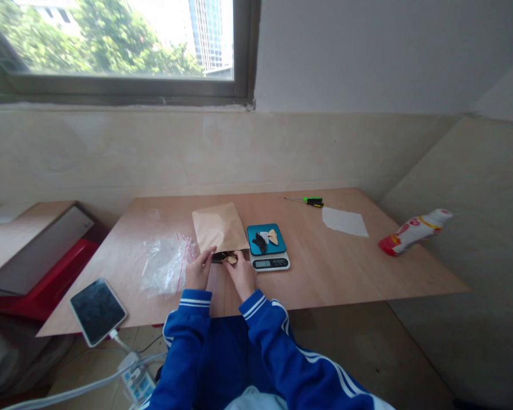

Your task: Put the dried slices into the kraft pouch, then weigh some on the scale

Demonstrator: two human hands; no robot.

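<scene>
A brown paper bag (220, 226) lies on the table with its mouth toward me. My left hand (199, 270) pinches the left side of that mouth. Dark and pale dried pieces (222, 256) show inside the opening. My right hand (241, 274) is closed at the right side of the mouth, its fingertips on a pale dried slice (231, 259). Just right of the bag stands a digital kitchen scale (270, 263) with a blue top. On it rest a dark dried piece (260, 244) and a pale slice (273, 236). The display digits are too small to read.
Clear plastic zip bags (165, 265) lie left of the paper bag. A tablet (98, 311) with a cable overhangs the front left edge. Screwdrivers (310, 201) and white paper (345, 221) lie at the back right, near a red-and-white bottle (414, 232). A power strip (137, 378) hangs below.
</scene>
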